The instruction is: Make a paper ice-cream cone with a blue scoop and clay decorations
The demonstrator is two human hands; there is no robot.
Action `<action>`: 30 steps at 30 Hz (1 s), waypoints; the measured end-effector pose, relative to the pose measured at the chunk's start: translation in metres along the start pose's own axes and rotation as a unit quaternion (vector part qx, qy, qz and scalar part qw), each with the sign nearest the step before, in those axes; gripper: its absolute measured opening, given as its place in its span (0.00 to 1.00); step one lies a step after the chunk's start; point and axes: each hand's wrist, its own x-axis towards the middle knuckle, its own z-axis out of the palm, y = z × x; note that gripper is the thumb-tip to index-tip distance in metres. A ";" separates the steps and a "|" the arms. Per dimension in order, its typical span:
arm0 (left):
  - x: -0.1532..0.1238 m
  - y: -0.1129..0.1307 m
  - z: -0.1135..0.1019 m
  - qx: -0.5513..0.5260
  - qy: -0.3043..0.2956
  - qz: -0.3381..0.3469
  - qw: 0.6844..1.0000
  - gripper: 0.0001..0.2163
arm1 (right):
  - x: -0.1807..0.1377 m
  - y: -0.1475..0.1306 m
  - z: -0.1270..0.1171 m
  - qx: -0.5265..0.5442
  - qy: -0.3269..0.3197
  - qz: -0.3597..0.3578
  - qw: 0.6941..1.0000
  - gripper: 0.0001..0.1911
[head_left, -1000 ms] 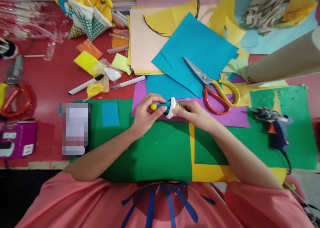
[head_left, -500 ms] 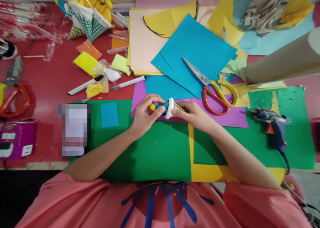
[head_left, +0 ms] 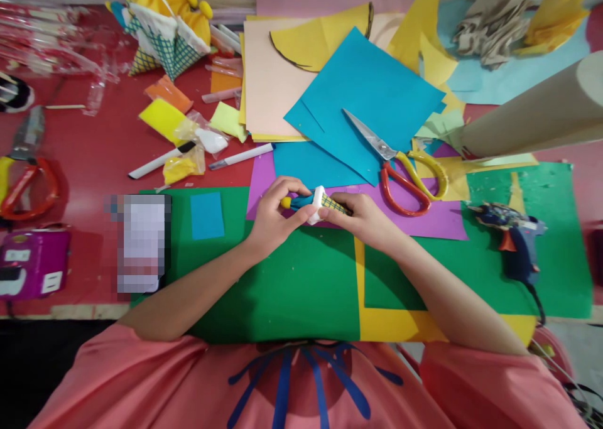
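Between both hands lies a small craft ice cream cone, held sideways above the purple and green sheets. It has a yellow cone part with a dark grid, a fluffy white rim, a blue top and a yellow ball at the tip. My left hand closes round the blue top, its thumb against the white rim. My right hand pinches the gridded cone part, its thumb also touching the rim. The fingers partly hide both ends of the cone.
Scissors lie on blue paper beyond the hands. A glue gun rests at right, under a large roll. At left are a phone, a marker and a purple device. Finished-looking cones stand behind.
The cone has turned a little in the fingers, so more of its grid and white rim show. My left thumb has slid toward the rim.
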 end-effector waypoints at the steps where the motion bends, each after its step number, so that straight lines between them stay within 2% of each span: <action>1: 0.000 0.000 0.000 0.001 0.000 -0.002 1.000 0.11 | 0.000 0.000 0.000 0.000 0.000 -0.001 1.000 0.23; 8: 0.000 0.001 0.000 -0.001 0.001 -0.015 1.000 0.11 | 0.002 0.000 -0.001 0.016 -0.007 -0.001 1.000 0.20; 14: 0.001 -0.001 0.000 -0.001 0.007 -0.012 1.000 0.11 | 0.002 0.004 -0.005 0.057 -0.066 -0.001 0.996 0.20; 18: 0.002 -0.002 0.000 -0.004 0.016 -0.008 1.000 0.12 | 0.002 0.006 -0.009 0.086 -0.083 -0.020 0.993 0.19; 21: 0.002 -0.003 0.000 -0.005 0.031 -0.004 1.000 0.13 | 0.001 0.004 -0.013 0.093 -0.067 -0.017 0.993 0.18; 25: 0.004 -0.003 0.000 -0.019 0.064 -0.012 0.998 0.16 | 0.000 0.003 -0.017 0.059 -0.010 -0.013 0.998 0.17; 30: 0.004 0.000 0.002 -0.031 0.046 -0.023 0.998 0.16 | 0.001 0.006 -0.017 0.024 0.014 -0.048 0.998 0.17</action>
